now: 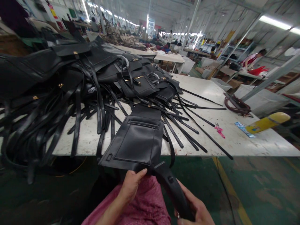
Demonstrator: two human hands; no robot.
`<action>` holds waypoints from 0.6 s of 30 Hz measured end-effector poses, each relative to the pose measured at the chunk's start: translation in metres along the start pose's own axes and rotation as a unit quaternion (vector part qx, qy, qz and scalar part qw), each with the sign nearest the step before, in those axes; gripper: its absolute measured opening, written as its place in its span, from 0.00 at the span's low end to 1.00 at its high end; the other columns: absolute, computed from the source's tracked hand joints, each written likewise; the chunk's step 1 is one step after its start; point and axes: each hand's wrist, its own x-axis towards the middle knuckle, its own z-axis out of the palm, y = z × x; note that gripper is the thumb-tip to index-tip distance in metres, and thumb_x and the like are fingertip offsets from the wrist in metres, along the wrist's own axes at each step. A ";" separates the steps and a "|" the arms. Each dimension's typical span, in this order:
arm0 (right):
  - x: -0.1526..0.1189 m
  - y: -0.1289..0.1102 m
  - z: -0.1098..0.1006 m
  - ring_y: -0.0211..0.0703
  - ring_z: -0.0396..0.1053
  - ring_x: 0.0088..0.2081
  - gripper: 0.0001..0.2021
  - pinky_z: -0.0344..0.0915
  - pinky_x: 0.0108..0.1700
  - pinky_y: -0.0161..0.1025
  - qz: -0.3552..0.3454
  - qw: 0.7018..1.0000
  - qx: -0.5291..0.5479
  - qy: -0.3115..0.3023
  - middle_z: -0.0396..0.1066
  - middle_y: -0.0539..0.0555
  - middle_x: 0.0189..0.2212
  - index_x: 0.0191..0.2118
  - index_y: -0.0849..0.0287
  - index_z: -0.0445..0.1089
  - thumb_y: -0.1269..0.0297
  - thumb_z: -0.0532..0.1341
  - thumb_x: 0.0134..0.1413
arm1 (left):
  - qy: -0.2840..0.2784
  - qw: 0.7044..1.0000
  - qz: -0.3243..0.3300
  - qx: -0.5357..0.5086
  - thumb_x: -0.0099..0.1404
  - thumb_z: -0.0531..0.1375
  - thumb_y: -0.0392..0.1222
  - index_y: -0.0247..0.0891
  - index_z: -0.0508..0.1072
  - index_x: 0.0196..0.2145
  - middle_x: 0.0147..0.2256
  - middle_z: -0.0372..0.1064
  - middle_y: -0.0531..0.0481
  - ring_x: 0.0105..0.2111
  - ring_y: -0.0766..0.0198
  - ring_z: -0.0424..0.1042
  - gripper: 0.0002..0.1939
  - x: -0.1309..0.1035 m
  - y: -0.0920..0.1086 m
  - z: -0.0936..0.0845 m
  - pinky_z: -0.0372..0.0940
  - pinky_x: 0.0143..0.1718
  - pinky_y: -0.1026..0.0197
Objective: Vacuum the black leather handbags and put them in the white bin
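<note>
A black leather bag lies at the table's front edge, its lower end hanging toward me. It has a stitched panel with a slot near the top, and a small rectangular loop at its lower left corner. My left hand is closed on the bag's near edge, with the thumb on top. A wide black strip with a small loop extends from the bag's near right corner. My right hand wraps round the strip's lower end; some of its fingers are hidden behind it.
Black bags with long straps are heaped across the table, some straps hanging over the front edge. To the right lie pink-handled snippers, a yellow bottle-shaped object and coiled brown straps. Another person stands at a far table.
</note>
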 end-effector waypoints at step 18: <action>0.018 -0.015 -0.001 0.34 0.62 0.19 0.42 0.60 0.20 0.30 -0.006 0.996 0.052 0.072 0.66 0.48 0.26 0.60 0.55 0.45 0.68 0.64 0.38 | -0.024 0.985 -0.032 -0.170 0.48 0.65 0.40 0.30 0.71 0.22 0.29 0.74 0.42 0.30 0.57 0.73 0.09 0.002 -0.005 0.002 0.67 0.38 0.51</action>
